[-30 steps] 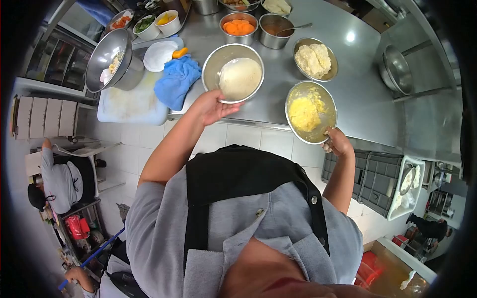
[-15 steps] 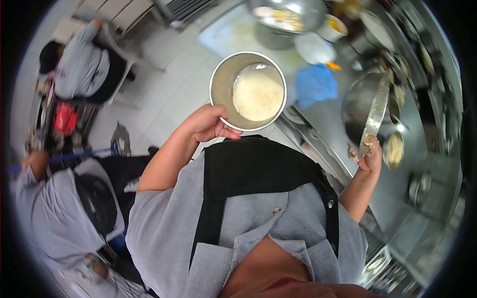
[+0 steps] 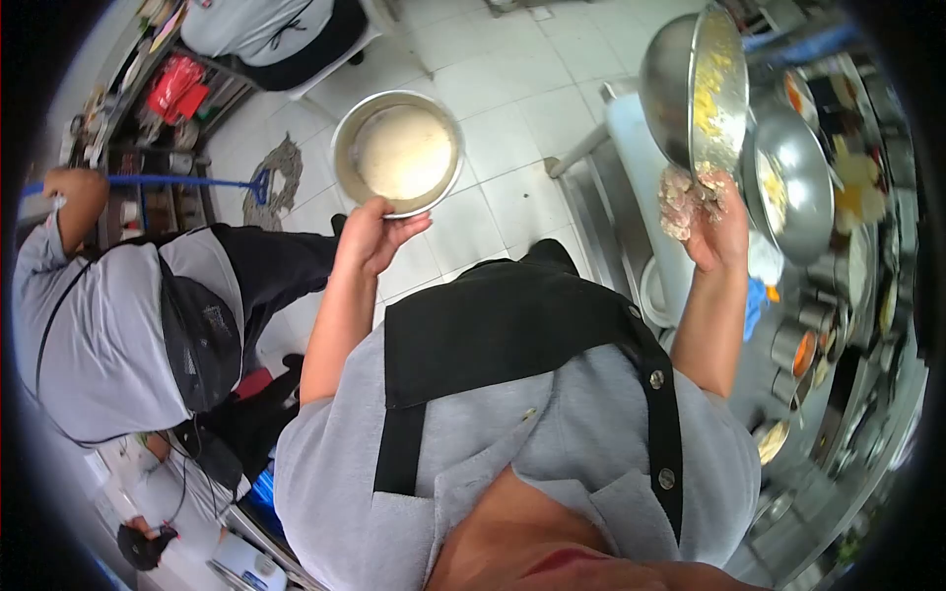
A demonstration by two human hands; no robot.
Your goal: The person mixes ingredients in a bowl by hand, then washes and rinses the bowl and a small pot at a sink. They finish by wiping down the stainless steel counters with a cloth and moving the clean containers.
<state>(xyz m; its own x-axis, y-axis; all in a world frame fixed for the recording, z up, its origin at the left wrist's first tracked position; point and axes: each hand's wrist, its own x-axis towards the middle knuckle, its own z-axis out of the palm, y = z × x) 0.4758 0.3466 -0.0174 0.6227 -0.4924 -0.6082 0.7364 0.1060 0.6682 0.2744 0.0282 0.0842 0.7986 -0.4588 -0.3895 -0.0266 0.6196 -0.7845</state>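
No readable text, labels, brands, numbers or signs anywhere in view; a small pale mark on the dark apron (image 3: 212,330) of the person off to the left of the left hand is too blurred to make out
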